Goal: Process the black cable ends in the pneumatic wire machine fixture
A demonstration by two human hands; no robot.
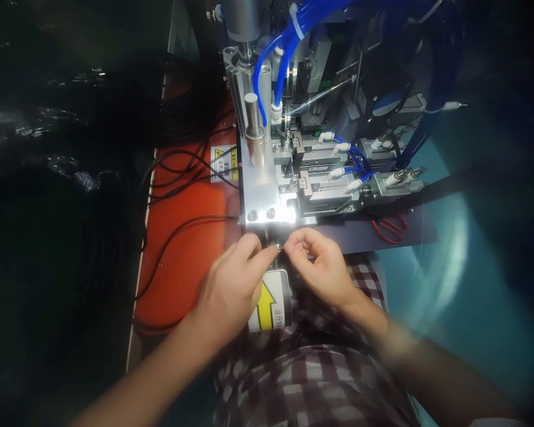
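A tiny pale piece with thin coloured wires (279, 247), possibly a small connector, sits between my two hands just in front of the machine's metal block (262, 198). My left hand (235, 281) is closed, with thumb and forefinger pinched at its left side. From the right, my right hand (323, 264) pinches the wire end between thumb and forefinger, its other fingers curled. Exact details of the piece are too small to make out. Below the hands is a white cylinder (278, 302) bearing a yellow arrow label.
Pneumatic slides (324, 193) with blue tubes (289, 53) rise behind my hands. Black cables (182, 222) run across the orange surface (182, 267) on the left, near a warning label (223, 164). Red-handled scissors (390, 228) lie on the dark plate at right.
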